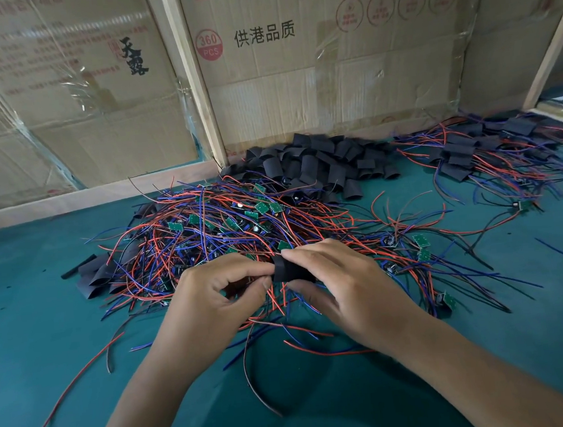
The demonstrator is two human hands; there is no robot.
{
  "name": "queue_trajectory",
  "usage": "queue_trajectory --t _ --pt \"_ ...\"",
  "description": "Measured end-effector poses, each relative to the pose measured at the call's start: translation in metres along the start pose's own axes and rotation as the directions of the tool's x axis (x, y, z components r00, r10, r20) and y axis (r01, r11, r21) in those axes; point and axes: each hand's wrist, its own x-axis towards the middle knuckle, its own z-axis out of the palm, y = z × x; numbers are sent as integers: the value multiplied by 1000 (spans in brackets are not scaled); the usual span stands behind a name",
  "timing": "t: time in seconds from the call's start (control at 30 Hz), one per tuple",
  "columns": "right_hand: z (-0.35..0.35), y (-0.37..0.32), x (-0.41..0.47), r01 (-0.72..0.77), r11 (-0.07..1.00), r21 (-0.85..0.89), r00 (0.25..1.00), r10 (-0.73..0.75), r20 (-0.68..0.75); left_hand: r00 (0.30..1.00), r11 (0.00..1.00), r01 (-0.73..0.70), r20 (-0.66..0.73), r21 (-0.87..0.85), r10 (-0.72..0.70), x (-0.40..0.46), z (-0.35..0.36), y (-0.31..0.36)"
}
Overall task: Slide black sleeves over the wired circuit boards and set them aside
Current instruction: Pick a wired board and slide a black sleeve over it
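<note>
Both forearms reach in from the bottom edge over a teal table [44,339]. Left hand [212,299] has its fingers curled, thumb and forefinger pinching at the left end of a black sleeve [290,270]; whether a board sits in that pinch cannot be told, since the fingers cover the spot. Right hand [345,286] grips the same sleeve, forefinger laid along its top and thumb pressed underneath, so the sleeve hangs between the two hands just above the wires. Directly beyond the hands lies a tangled heap of wired circuit boards [226,225], red, blue and black leads spreading in every direction with small green boards showing among them. Behind that heap, against the back wall, is a pile of loose black sleeves [323,164]. A few more flattened sleeves [95,276] lie at the left fringe of the heap. Far right, well apart from the hands, sits a pile of sleeved boards [494,148] with wires trailing out. Taped cardboard panels [294,74] with printed characters, framed by wooden strips [197,83], stand at the table's far edge.
</note>
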Motion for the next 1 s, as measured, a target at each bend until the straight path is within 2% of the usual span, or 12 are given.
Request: queue_trajectory --t 0.4,0.53,0.83,0.93,1.0 --pt "0 -2 1 18 1000 -15 1000 -18 24 997 994 64 48 -89 -60 1 1 -4" --pt "-1 -1 -1 61 996 -66 997 -57 51 993 991 86 91 -98 -77 1 2 -7" --pt "-1 -1 -1 38 986 -162 996 -24 86 984 988 109 153 -111 -92 1 3 -14" --pt "-12 3 1 16 978 -206 999 -5 52 987 977 124 119 -174 -104 2 0 -18" --pt "-27 11 6 9 967 -255 1000 -13 -15 990 963 140 18 -229 -140 4 -2 -22"
